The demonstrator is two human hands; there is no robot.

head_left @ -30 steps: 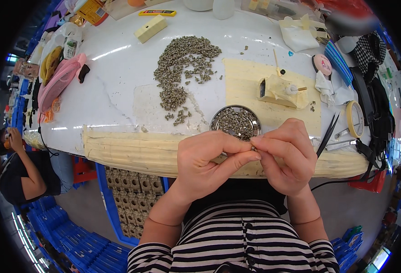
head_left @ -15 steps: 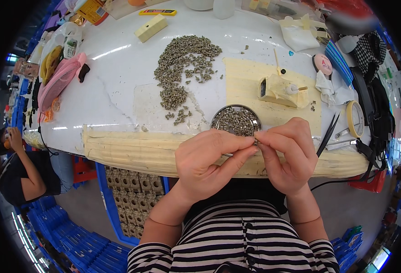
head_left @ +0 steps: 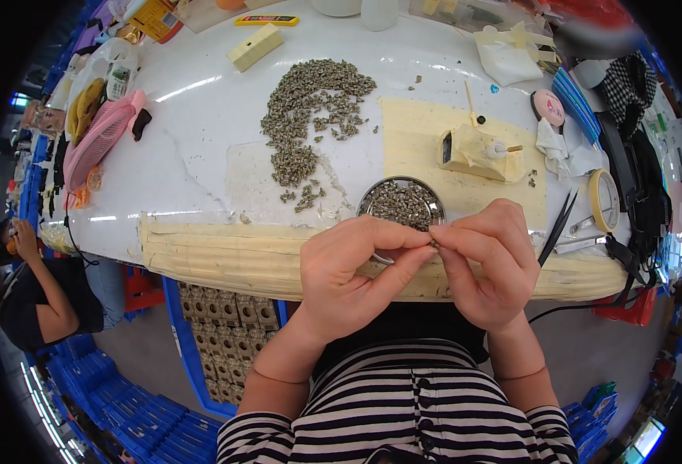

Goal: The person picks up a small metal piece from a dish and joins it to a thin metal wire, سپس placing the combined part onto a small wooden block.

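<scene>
My left hand point(head_left: 349, 271) and my right hand point(head_left: 488, 259) meet at the table's front edge, thumbs and forefingers pinched together. Between the fingertips is a small metal part point(head_left: 434, 243), mostly covered, so its exact kind is hard to make out. Just beyond the fingers stands a round dish point(head_left: 439, 203) filled with small metal parts point(head_left: 401, 203); my hands cover its near side. Farther off, a large pile of similar small metal parts point(head_left: 291, 116) lies spread on the white table. Black tweezers point(head_left: 557, 230) lie to the right of my right hand.
A taped box point(head_left: 472, 155) with a nozzle sits on yellow tape at the right. Beyond it is a tape roll point(head_left: 604, 203). A cream block point(head_left: 255, 47) lies at the back, a pink mesh case point(head_left: 105, 143) at the left. Below, a blue crate point(head_left: 194, 363) holds metal pieces. Another person point(head_left: 51, 298) sits far left.
My hands keep nearly the same place and pinch. The fingertips and the small part between them have shifted very slightly.
</scene>
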